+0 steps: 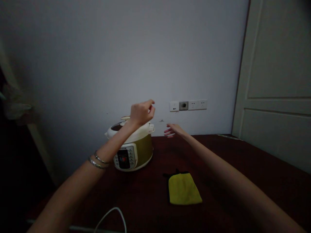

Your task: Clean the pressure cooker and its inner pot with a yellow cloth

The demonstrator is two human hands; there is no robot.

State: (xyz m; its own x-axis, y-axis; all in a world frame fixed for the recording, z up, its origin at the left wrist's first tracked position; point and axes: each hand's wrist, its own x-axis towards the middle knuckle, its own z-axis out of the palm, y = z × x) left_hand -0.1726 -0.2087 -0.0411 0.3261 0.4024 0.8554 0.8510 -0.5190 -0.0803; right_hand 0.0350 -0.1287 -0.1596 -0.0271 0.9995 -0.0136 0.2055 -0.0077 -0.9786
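Note:
My left hand [143, 113] is raised in front of the wall, at the right side of an electric pressure cooker [143, 152]. Its fingers are loosely curled in, and nothing shows in them. Two bracelets circle that wrist. The cooker is white and gold, with a button panel on its front and its lid on top, partly hidden behind my left hand and forearm. My right hand [174, 130] hangs over the back of the table, right of the cooker, with fingers apart and holding nothing. A folded yellow cloth [184, 189] with dark edging lies on the table between my forearms.
The dark red table [155, 181] reaches the wall at the back. Wall sockets [193, 105] sit above its rear edge. A white cable [114, 208] loops up at the near edge. A pale door [277, 71] stands at the right.

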